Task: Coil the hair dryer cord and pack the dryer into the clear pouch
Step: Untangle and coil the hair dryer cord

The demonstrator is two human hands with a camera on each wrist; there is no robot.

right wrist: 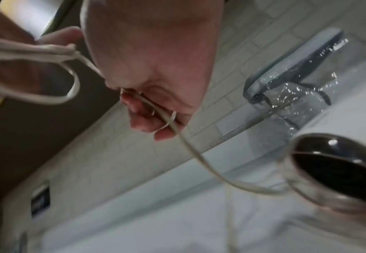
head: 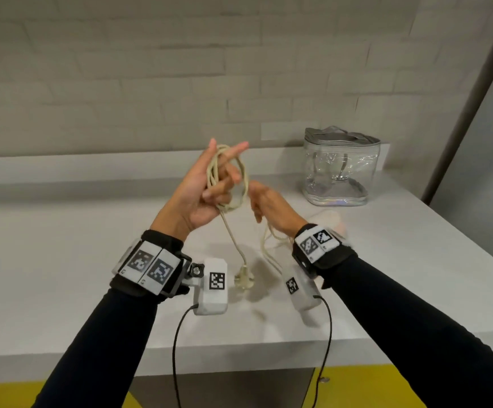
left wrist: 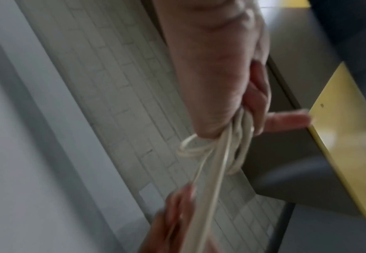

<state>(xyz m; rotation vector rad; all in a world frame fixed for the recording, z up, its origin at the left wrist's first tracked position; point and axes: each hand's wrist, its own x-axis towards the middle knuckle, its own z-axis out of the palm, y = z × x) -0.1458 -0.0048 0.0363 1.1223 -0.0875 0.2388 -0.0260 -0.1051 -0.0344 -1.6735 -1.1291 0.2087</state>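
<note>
The left hand [head: 201, 189] is raised above the tabletop [head: 62, 260] with the palm turned toward the person. Several loops of the cream cord [head: 239, 178] hang around its fingers [head: 233, 148]; the index and middle fingers point up and to the right, and the lower fingers are bent over the loops and hold them against the palm. In the left wrist view the cord [left wrist: 238, 137] comes out as a bundle between the palm and the curled fingers.

The right hand [head: 271, 207] is just right of the loops and a little lower. Its fingers are curled, and in the right wrist view the cord [right wrist: 177, 130] passes through the fingers [right wrist: 141, 119], which pinch it. From this hand the cord goes down to the hair dryer [right wrist: 338, 171], which lies on the tabletop below and behind the right wrist. In the head view only a pale pink part of the hair dryer [head: 327, 219] shows beyond the wrist band.

One free end of the cord hangs down from the left hand, and its plug [head: 243, 279] lies on the tabletop between the two wrists, near the front edge.

The clear pouch [head: 341, 169] stands upright at the far right of the tabletop, close to the wall [head: 180, 69] of pale bricks, well apart from both hands. It has a grey top with a handle. I cannot tell if the top is open.
</note>
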